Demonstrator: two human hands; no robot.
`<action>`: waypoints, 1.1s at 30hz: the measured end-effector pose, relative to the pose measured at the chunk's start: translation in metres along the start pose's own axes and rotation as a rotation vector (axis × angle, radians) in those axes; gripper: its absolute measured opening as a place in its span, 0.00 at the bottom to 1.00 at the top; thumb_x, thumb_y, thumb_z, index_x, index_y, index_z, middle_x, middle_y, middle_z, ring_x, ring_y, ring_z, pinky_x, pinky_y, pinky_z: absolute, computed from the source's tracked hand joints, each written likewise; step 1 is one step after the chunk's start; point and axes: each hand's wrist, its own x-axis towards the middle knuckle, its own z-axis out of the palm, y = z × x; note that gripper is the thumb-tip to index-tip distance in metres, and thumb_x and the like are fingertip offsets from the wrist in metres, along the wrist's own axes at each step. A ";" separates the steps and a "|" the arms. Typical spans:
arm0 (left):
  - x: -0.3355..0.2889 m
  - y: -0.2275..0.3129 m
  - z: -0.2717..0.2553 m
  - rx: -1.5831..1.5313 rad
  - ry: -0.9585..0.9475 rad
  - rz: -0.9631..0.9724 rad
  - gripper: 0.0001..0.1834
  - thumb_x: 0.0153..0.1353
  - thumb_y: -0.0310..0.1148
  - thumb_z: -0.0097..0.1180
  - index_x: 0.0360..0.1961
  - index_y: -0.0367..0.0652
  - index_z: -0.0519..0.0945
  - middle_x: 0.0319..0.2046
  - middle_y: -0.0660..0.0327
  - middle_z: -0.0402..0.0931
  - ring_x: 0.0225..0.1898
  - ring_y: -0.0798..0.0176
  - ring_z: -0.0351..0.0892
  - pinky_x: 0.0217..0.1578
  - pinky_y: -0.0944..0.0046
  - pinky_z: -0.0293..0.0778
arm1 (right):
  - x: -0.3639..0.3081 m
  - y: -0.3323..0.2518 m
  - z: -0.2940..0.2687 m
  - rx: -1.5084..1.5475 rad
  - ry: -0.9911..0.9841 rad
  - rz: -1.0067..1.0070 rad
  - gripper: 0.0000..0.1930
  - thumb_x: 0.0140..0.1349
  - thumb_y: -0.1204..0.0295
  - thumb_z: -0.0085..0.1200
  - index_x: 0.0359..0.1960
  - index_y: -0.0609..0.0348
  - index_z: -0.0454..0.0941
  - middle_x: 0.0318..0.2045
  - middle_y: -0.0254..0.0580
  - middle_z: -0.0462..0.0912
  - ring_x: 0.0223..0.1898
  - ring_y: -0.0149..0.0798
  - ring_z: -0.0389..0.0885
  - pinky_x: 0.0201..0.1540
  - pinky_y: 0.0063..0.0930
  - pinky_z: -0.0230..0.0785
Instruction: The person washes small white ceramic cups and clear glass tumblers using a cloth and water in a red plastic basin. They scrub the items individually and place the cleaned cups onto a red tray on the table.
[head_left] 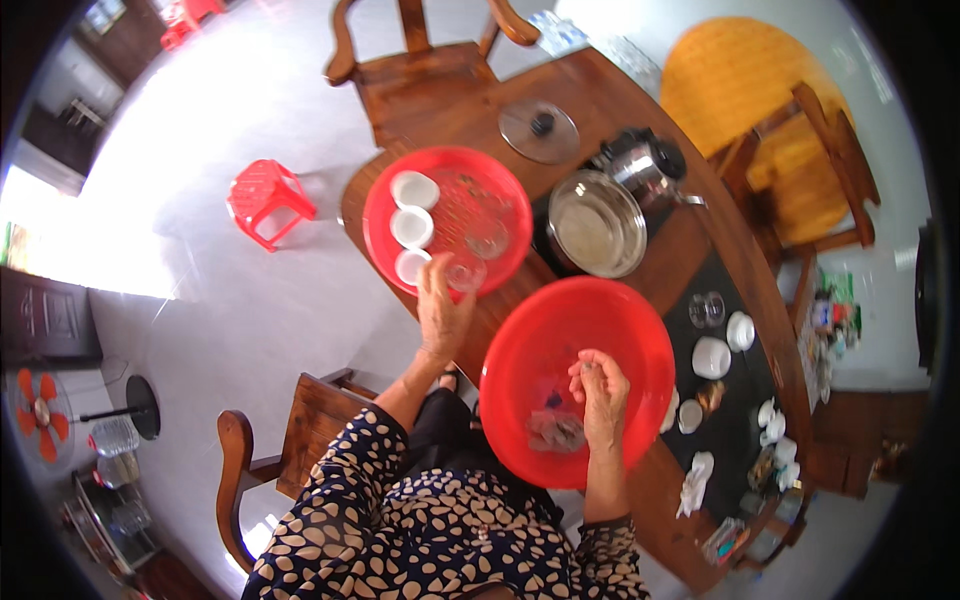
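Note:
My left hand (pixel 444 308) is closed on a small clear glass cup (pixel 466 271) at the near rim of a red tray-like basin (pixel 380 258). Three white cups (pixel 412 228) stand in a row along that basin's left side, and another clear glass piece (pixel 487 238) lies on its wet bottom. Above the deeper red basin (pixel 500 345), my right hand (pixel 600 388) has its fingers drawn together; what they hold, if anything, is too small to name. Beneath it, a clear, glassy object (pixel 556 430) lies low in the deeper basin, its outline unclear.
Beyond the basins are a steel pot (pixel 598 225), a steel kettle (pixel 645 165) and a glass lid (pixel 540 131). On the dark mat to the right sit a white teapot-like vessel (pixel 711 357), small cups and crumpled tissue (pixel 695 484). Wooden chairs (pixel 330 425) flank the table.

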 end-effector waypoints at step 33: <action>-0.107 0.088 0.032 -0.993 -1.052 -0.995 0.21 0.61 0.37 0.49 0.53 0.41 0.68 0.43 0.54 0.74 0.44 0.58 0.75 0.42 0.57 0.74 | -0.010 0.053 -0.040 -0.073 -0.143 -0.131 0.29 0.45 0.83 0.57 0.53 0.59 0.64 0.44 0.42 0.71 0.42 0.38 0.75 0.43 0.28 0.71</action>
